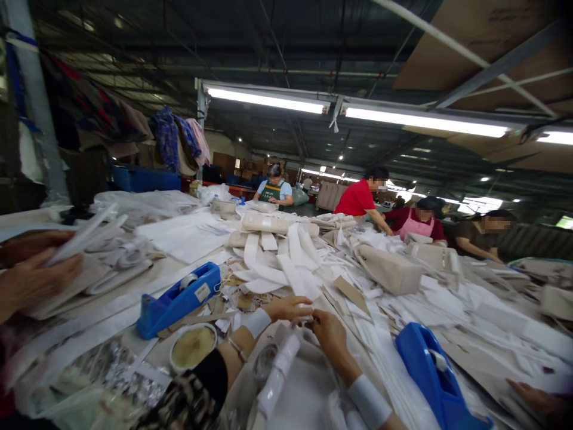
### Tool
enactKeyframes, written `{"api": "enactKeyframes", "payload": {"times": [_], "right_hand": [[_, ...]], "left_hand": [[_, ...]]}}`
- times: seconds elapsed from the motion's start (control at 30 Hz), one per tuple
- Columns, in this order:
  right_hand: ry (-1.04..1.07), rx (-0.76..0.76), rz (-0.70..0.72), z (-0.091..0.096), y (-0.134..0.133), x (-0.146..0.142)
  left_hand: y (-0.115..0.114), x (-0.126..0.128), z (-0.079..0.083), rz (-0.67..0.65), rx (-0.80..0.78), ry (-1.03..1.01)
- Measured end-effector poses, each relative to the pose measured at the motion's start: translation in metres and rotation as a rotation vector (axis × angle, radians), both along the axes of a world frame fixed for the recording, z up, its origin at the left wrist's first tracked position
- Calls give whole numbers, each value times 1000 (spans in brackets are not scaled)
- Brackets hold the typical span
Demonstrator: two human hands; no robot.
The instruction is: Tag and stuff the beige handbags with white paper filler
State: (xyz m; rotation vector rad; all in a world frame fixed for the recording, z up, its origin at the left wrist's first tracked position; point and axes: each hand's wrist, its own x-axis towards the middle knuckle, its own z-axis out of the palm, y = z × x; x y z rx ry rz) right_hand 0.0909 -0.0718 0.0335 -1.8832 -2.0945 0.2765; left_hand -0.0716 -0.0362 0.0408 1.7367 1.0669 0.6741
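At far left, a co-worker's hand (47, 278) holds a white strip (83, 236). Next stand a blue tape dispenser (179, 298) and, just beside it, a round tub (192, 347). The person's left hand (286, 309) reaches the upper edge of a pale bag (308, 373), low at centre before the person; its thumb is hidden, so its grip cannot be told. The bag's upper end points away from the person; its lower end leaves view, so its long axis cannot be confirmed. The wrapped strap (278, 373) on it runs lengthwise from near-left toward the hands. The right hand (330, 337) appears to pinch a small part there, indistinct. The step in hand is judged fingertip work at this edge; the next move calls for steady, coordinated fingers. Farther right stands a second blue dispenser (432, 370).
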Motion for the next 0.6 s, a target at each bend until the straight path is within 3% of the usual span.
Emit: {"api": "enactKeyframes", "payload": {"times": [0.1,0.23,0.4,0.6], "right_hand": [[17,2,13,3,-1,1],[25,-10,24,2,3,3],[33,-55,-8,-4,11,7],[159,-115,-34,-11,17,5]], "left_hand": [[13,19,-9,-146,-49,19],[19,19,-14,-168,0,77],[13,-1,-7,-66,121,267],[-14,-7,-7,109,257,510]]}}
